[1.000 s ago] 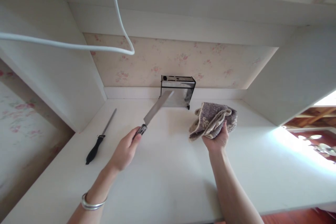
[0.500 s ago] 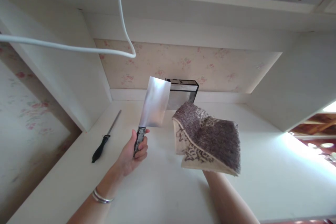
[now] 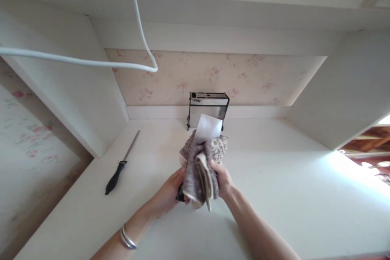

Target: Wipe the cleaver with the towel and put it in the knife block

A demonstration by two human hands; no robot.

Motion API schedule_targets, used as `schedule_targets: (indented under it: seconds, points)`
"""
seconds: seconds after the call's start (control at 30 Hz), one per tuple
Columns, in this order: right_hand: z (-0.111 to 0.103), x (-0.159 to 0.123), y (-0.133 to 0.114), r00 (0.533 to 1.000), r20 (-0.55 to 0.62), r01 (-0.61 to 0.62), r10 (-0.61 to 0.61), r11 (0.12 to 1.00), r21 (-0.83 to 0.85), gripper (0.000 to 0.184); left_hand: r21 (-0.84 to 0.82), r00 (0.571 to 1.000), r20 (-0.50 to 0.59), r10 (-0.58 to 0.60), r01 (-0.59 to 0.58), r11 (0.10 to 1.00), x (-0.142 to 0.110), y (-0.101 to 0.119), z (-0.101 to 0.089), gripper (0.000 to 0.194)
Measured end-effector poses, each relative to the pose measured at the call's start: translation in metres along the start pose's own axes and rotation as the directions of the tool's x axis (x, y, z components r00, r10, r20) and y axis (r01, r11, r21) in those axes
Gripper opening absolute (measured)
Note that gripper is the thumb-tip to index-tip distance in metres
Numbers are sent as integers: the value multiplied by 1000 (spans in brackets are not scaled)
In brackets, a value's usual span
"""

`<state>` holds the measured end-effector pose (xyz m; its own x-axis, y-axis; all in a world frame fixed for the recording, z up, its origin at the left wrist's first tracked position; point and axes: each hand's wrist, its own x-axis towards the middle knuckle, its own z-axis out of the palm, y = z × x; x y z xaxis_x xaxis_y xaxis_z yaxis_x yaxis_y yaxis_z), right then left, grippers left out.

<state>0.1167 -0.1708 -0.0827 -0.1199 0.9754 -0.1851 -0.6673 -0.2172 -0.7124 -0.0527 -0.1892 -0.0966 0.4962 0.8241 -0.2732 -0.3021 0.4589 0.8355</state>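
My left hand [image 3: 173, 189] is closed around the dark handle of a cleaver [image 3: 209, 126]; a bit of the handle shows below the cloth. The cleaver's wide, bright blade points up and away, with only its far end bare. A brown and cream patterned towel [image 3: 201, 170] is folded round the lower part of the blade. My right hand [image 3: 222, 176] grips this towel from the right side, pressing it against the blade. Part of the left fingers is hidden behind the towel.
A sharpening steel [image 3: 122, 166] with a black handle lies on the white counter [image 3: 274, 195] at the left. Against the back wall stands a knife block [image 3: 208, 109] with slots on top. A white cable [image 3: 91, 63] hangs in front, upper left.
My right hand has brought the towel leftward onto the cleaver and folded it over the blade. The cleaver has moved right and lower, towards the towel.
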Motion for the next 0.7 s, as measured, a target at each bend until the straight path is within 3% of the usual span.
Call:
schedule_targets:
  seconds: [0.13, 0.33, 0.43, 0.57, 0.7]
  points:
    - [7, 3, 6, 996, 29, 83, -80, 989, -119, 51, 49, 998, 19, 55, -56, 997, -3, -2, 4, 23]
    - [3, 2, 0, 993, -12, 114, -118, 976, -183, 47, 84, 999, -38, 3, 0, 996, -2, -3, 2, 30]
    - [-1, 5, -4, 988, -37, 140, -150, 972, -189, 49, 76, 998, -51, 31, -27, 997, -1, 0, -2, 29]
    - [-7, 8, -11, 975, -102, 179, -197, 970, -165, 53, 81, 1000, 6, 19, -19, 997, -5, 11, -8, 27]
    - [-12, 10, -18, 975, -136, 160, -178, 978, -133, 45, 153, 997, 67, -46, 36, 988, -11, 20, -12, 29]
